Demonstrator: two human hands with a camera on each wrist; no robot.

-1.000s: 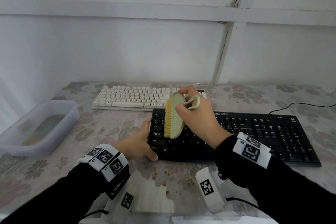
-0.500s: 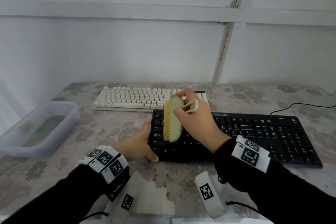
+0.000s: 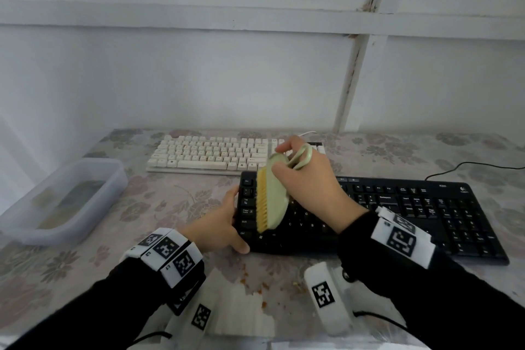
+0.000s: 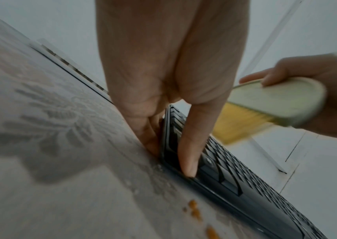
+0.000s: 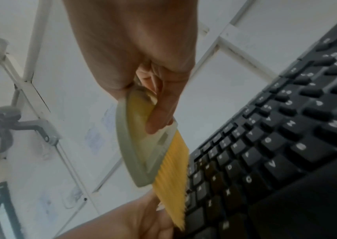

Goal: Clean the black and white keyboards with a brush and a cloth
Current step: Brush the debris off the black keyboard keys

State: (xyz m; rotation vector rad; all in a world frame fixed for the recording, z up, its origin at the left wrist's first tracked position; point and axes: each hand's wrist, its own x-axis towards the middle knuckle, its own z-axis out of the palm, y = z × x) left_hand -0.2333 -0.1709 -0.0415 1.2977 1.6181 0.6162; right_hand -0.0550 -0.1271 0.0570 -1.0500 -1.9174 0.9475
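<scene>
— From the head view we are counting two keyboards: the white keyboard (image 3: 227, 153) behind, the black keyboard (image 3: 369, 216) in front, our right hand (image 3: 309, 187) hiding its middle keys.

— In the left wrist view our left hand (image 4: 169, 77) is pinching its left end, thumb on top, fingers half hidden.

— The right wrist view is blurring, but our fingers (image 5: 161, 111) are curling round one brush (image 5: 143, 145), bristles over the keys.

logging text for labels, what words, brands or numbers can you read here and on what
"Tab", "Caps Lock", "Shift", "Ctrl": left-edge keys of the black plastic keyboard.
"Backspace": a key on its upper right part.
"C V B N": its bottom letter row.
Brand logo at its top right corner: too small to read.
White plastic keyboard: legends too blurred to read.
</scene>
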